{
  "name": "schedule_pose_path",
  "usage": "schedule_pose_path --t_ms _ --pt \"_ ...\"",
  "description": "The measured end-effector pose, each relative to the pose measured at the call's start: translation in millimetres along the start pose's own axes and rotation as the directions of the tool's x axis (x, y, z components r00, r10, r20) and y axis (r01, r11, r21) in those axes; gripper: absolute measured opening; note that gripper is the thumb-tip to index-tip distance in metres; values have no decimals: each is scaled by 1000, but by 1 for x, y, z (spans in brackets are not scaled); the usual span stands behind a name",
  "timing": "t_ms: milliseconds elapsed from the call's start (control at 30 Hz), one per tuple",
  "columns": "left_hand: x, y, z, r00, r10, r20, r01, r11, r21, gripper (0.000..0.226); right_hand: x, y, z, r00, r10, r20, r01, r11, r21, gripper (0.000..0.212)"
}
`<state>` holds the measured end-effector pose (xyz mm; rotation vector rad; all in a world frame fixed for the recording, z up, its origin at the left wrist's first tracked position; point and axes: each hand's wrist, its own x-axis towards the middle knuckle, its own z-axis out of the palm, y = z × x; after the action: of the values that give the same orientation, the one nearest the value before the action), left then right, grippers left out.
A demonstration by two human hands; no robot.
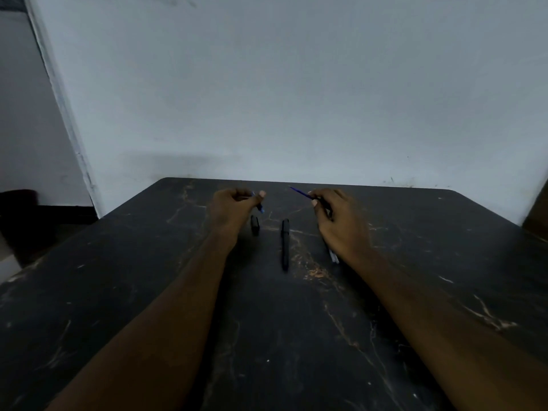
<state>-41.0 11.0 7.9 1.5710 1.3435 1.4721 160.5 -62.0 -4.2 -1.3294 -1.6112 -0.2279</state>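
My left hand (234, 207) is raised over the far half of the dark marble table (148, 292), its fingers curled round a small blue pen part (260, 206) that sticks out below the thumb. My right hand (336, 218) pinches a thin blue refill (301, 193) whose tip points up and to the left. On the table between the hands lie a short black cap (254, 225) and a long black pen (285, 244). A pale clear pen barrel (333, 256) lies partly under my right wrist.
The table's far edge meets a pale blue-grey wall (281, 99). A dark opening with a doorframe (59, 114) lies to the left. A brown object (536, 215) shows at the right edge.
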Motion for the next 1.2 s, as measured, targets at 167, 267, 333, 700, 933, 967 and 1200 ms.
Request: schedule_pose_path --t_ms 167,267,333,700,933,967,1200 --pt "-4 -5 4 986 62 153 -103 958 269 32 0 1 -1 1000 5 -13 -5 1000 2 22" --pt "-3 -8 7 988 50 144 -94 942 321 39 0 1 0 1000 6 -19 -6 1000 2 22" --pt "-1 -9 8 989 57 133 -103 921 376 39 0 1 0 1000 13 -19 -13 1000 11 22" --pt "2 -12 10 994 45 95 -72 952 297 17 0 5 2 998 67 -18 -65 993 102 22" --pt "-13 20 25 987 86 134 -72 992 -105 14 2 7 5 996 85 -3 -84 989 119 21" --pt "-16 23 29 982 100 163 -72 984 -164 19 2 7 6 997 79 -1 -79 990 115 21" --pt "-24 24 41 968 112 223 -21 926 -376 18 0 5 5 999 34 -3 -33 992 119 20"
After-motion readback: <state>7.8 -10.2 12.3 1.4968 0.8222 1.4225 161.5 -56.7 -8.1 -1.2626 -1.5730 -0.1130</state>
